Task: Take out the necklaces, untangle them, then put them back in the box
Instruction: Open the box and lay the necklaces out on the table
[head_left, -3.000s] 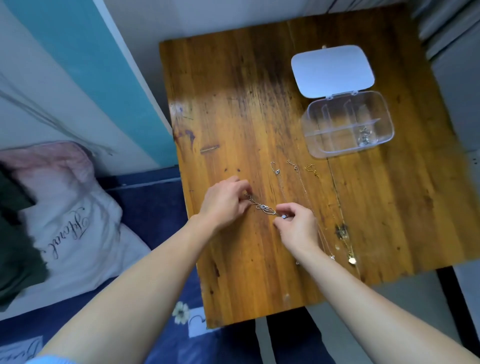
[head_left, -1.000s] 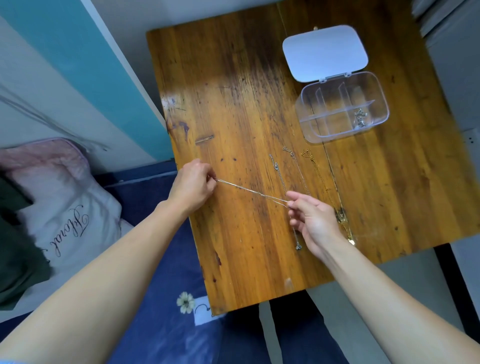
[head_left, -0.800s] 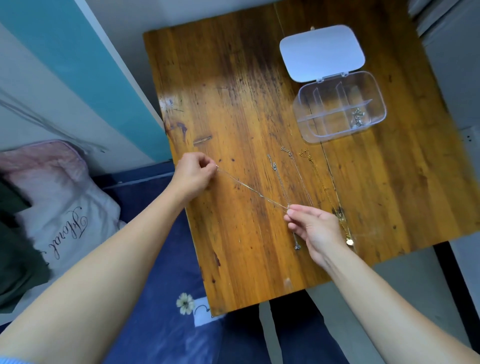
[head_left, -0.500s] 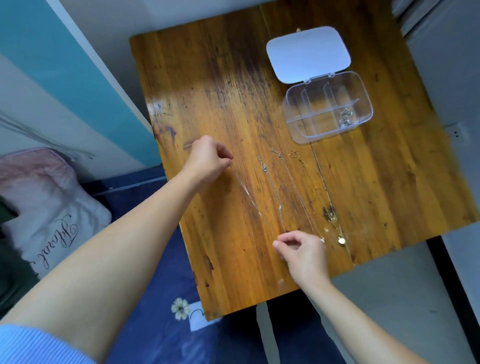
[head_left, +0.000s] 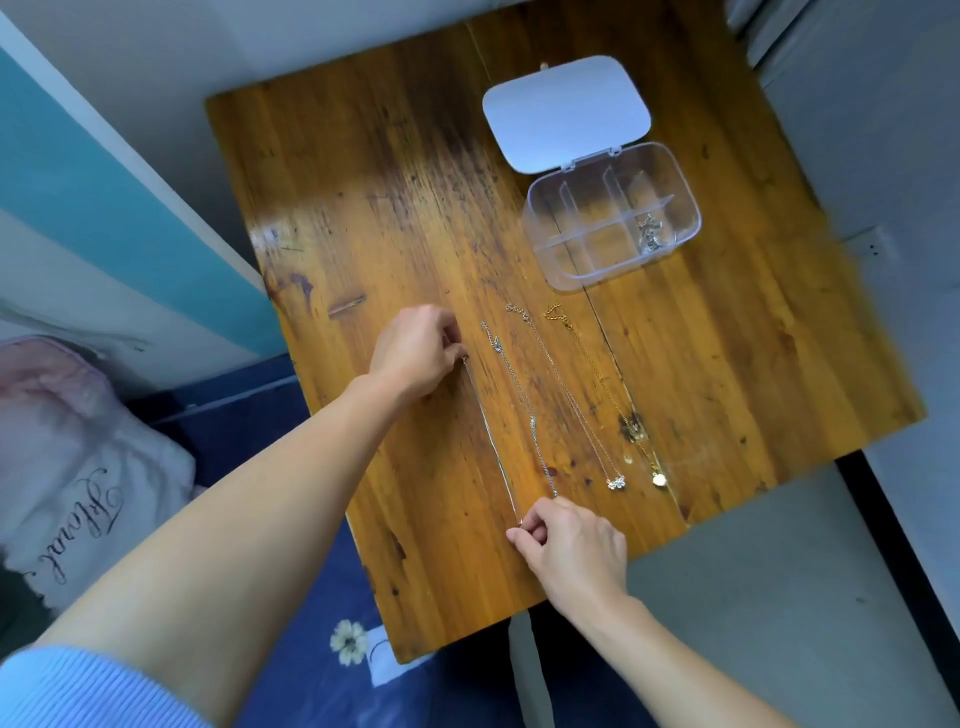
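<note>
A thin silver necklace (head_left: 492, 441) is stretched straight on the wooden table (head_left: 395, 218). My left hand (head_left: 415, 351) pinches its far end and my right hand (head_left: 569, 545) pinches its near end. To its right lie three more necklaces side by side: a silver chain (head_left: 524, 410), a chain with a flower pendant (head_left: 582, 410) and a gold chain with a round pendant (head_left: 618, 410). The clear plastic box (head_left: 582, 270) stands open at the back right, with tangled silver jewellery (head_left: 650, 236) in one right compartment.
The box's white lid (head_left: 566, 111) is folded back behind it. A teal and white wall panel (head_left: 104, 208) runs along the table's left side. A pink pillow (head_left: 67, 457) and blue bedding (head_left: 322, 649) lie below left. Grey floor shows to the right.
The necklace was a small knot between both hands, then got pulled out straight. It has turned from crosswise to lengthwise, parallel to the other chains, with my right hand moving toward the near edge.
</note>
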